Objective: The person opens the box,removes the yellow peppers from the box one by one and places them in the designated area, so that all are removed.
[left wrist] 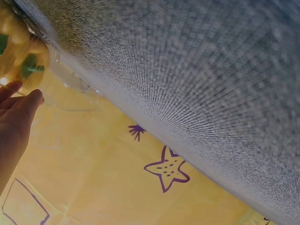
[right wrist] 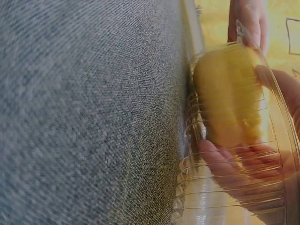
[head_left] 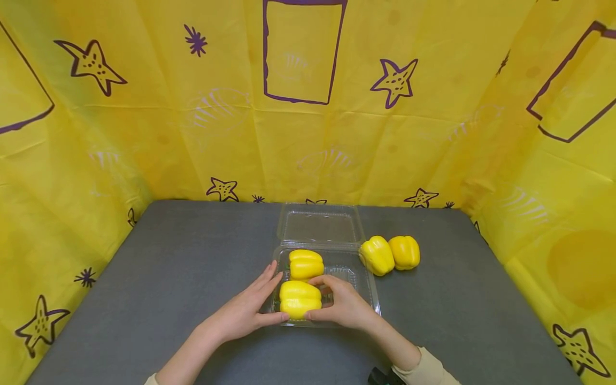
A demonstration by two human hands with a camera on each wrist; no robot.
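Head view: clear plastic box (head_left: 355,274) on a grey table (head_left: 159,267), with lid (head_left: 321,227) folded open beyond the far edge. In the left part of the box, two yellow peppers lying one behind the other: near pepper (head_left: 300,300) by the front edge, far pepper (head_left: 306,264) just beyond. Right hand (head_left: 344,303) clamped on the near pepper, thumb at the front right corner, fingers bent around the right and far side. Left hand (head_left: 250,307) along the left side of the box, fingers extended and well parted from the thumb, thumb tip near the front left of the near pepper; impossible to tell whether touching it. Hands apart from each other, with the near pepper between.

Outside the box, on the table to the right: left loose pepper (head_left: 377,255), tilted, close beside the box rim; right loose pepper (head_left: 405,252) right next to it.

Left wrist view: fingertips of the left hand at the side of the box, with green stems (left wrist: 29,64) blurred behind clear plastic. Right wrist view: near pepper seen through the ribbed wall, between thumb and fingers of the right hand.

Surroundings: yellow cloth (head_left: 240,139) printed with purple starfish drawings (head_left: 91,65); at the lower edge, pale sleeve (head_left: 425,369) on the right arm and, beside it, a partly cut-off black object (head_left: 379,376).
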